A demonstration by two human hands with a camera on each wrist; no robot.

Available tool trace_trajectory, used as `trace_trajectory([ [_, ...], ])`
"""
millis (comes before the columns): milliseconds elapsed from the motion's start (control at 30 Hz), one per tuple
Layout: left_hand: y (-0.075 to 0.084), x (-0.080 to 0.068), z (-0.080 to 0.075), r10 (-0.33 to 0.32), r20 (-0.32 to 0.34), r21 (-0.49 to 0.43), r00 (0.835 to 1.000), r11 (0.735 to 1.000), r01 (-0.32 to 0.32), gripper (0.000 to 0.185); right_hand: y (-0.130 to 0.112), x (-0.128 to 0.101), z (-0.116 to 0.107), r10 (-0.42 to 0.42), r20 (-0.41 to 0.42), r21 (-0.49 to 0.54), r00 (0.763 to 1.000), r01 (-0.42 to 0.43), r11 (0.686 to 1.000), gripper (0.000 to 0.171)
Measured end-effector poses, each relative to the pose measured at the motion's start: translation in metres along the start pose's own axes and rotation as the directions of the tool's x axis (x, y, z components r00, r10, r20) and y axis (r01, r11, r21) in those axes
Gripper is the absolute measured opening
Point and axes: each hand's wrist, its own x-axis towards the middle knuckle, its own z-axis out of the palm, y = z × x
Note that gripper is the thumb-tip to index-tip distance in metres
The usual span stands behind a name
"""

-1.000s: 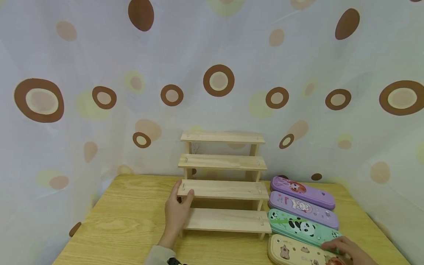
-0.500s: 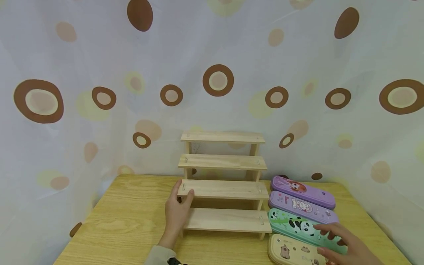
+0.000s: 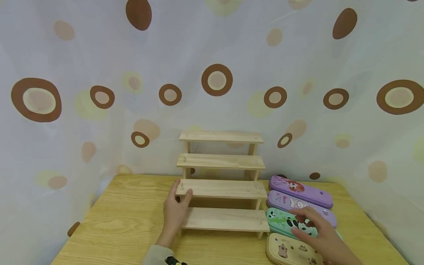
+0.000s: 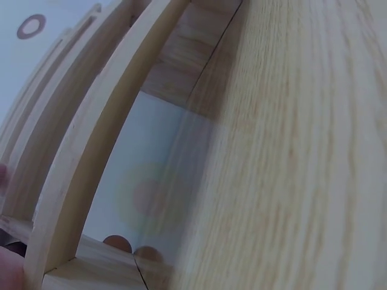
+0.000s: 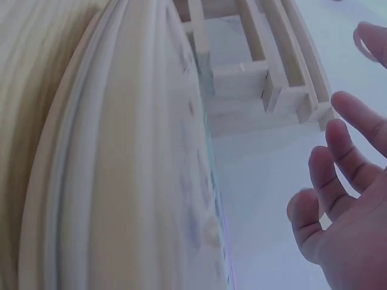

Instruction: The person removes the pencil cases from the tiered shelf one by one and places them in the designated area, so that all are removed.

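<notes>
Your right hand point(image 5: 344, 211) hovers open at four o'clock.
A beige case point(image 5: 121, 181) fills the view from nine to six o'clock; the wooden rack point(image 5: 260, 72) sits at one o'clock, beyond your spread fingers point(image 5: 354, 118).

Pale wood, pastel cases, spotted curtain

Light wooden stepped shelf point(image 3: 221, 187) on an oak-grain table point(image 3: 126, 228); two purple cartoon cases point(image 3: 299, 191), a mint-green panda case point(image 3: 288, 222), a cream animal-print case point(image 3: 288, 252); white curtain point(image 3: 212, 73) with brown rings.
</notes>
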Motion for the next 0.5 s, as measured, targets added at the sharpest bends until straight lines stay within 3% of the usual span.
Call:
trace_trajectory([
  [200, 0.003, 0.000, -0.004, -0.006, 0.010, 0.019, 1.000, 1.000, 0.005, 0.062, -0.012, 0.021, 0.018, 0.002, -0.051, 0.009, 0.999, -0.002, 1.000, 0.047],
  [500, 0.007, 0.003, -0.008, -0.024, 0.025, 0.064, 0.999, 0.998, 0.022, 0.063, -0.032, 0.053, 0.034, -0.066, -0.034, 0.083, 0.997, 0.068, 0.994, 0.050],
])
